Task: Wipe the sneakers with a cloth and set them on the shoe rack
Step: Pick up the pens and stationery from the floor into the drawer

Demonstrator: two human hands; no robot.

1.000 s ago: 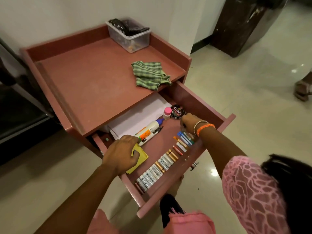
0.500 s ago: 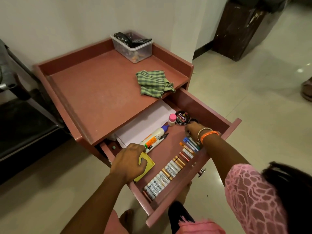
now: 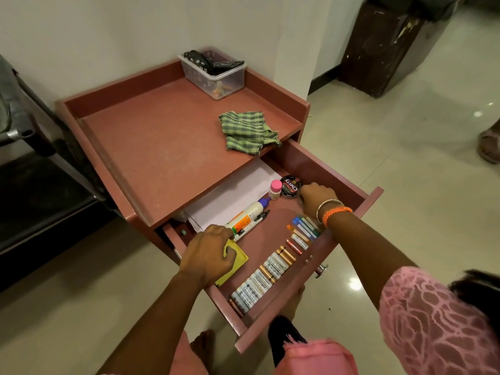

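Head view: as before, the left hand (image 3: 209, 257) rests curled on a yellow card (image 3: 234, 262) in the open drawer (image 3: 349, 220), the right hand (image 3: 316, 198), grip unclear, stays beside the polish tin (image 3: 290, 186), and the green cloth (image 3: 247, 135) lies unmoved on the tabletop (image 3: 162, 147).

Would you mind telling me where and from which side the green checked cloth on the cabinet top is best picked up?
Pinch the bunched, raised folds in the middle of the green checked cloth, coming straight down from above. It lies crumpled on the cabinet top near the front edge, with open surface around it, so a top pinch should gather it whole; its frayed corner would probably let it trail.
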